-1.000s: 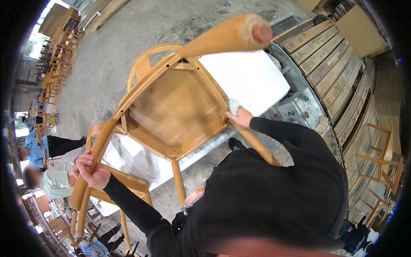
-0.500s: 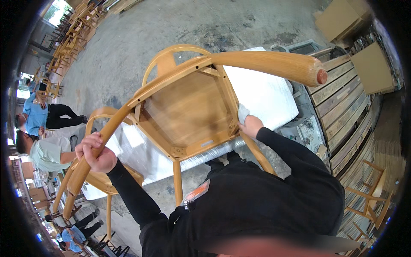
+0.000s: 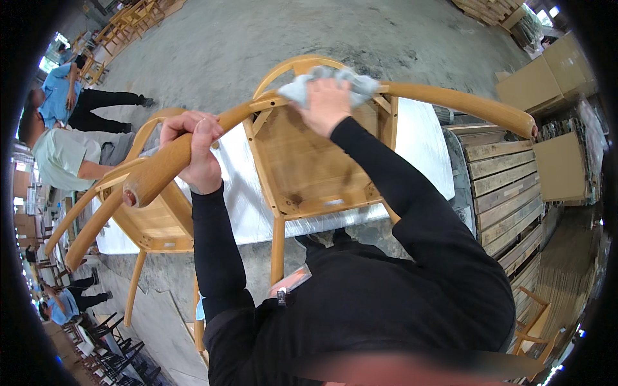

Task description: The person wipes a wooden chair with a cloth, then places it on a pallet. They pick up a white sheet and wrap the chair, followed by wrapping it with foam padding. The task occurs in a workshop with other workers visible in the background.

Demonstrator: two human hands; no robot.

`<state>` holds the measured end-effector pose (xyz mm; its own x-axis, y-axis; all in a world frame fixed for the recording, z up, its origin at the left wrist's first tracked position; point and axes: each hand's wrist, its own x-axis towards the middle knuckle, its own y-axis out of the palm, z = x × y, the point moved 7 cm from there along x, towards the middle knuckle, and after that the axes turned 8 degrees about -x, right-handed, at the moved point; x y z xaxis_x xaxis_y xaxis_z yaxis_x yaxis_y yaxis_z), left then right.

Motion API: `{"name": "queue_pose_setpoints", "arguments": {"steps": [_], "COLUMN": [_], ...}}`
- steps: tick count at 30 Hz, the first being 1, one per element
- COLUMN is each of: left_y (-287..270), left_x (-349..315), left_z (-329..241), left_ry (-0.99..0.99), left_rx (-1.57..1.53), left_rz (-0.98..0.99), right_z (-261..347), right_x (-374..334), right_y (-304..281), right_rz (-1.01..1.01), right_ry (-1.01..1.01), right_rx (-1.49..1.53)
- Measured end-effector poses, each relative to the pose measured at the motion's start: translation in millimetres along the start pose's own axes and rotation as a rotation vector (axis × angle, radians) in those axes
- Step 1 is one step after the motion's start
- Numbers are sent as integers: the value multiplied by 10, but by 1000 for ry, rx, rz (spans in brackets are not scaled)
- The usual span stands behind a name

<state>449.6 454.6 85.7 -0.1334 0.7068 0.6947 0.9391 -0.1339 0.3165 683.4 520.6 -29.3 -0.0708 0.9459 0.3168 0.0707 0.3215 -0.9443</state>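
A light-wood chair lies upside down, its seat underside facing up and its legs sticking out. My left hand is wrapped round a chair leg on the left side, near its end. Under my right hand is a pale grey-blue cloth, pressed on the far rail of the seat frame; the palm hides part of rail and cloth. Beyond that rail the curved backrest shows.
The chair rests on a white-wrapped platform. A second upturned chair stands at left, beside a person in a pale green shirt. Someone in blue stands farther off. Wooden slats and cardboard boxes are at right.
My right hand has moved with the cloth from the right side of the frame to its far rail. My left hand has shifted up and right, still round a leg; the view has shifted.
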Motion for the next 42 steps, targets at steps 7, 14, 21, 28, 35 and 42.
{"name": "queue_pose_setpoints", "arguments": {"steps": [7,14,21,28,35,42], "left_y": [-19,-104,-185,-154,-1218,-1339], "left_x": [-9,-29,-105,-1515,-2694,-2899], "left_z": [17,63,163,589,243,-104], "left_ry": [-58,-121,-188,-567,-994,-914], "left_rx": [-35,46,82,242,100,641], "left_rz": [40,-6,7,119,-354,-166], "right_z": [274,-972,248,1007,1330,1730], "right_x": [376,264,41,-1215,-1553,-2319], "right_y": [73,42,144,-229,-1627,-2139], "right_rz": [243,268,-360,1011,771,765], "right_ry": [-375,74,-117,509,-1091,-1860], "right_rx": [192,-229,401,1958,1419,1197]}}
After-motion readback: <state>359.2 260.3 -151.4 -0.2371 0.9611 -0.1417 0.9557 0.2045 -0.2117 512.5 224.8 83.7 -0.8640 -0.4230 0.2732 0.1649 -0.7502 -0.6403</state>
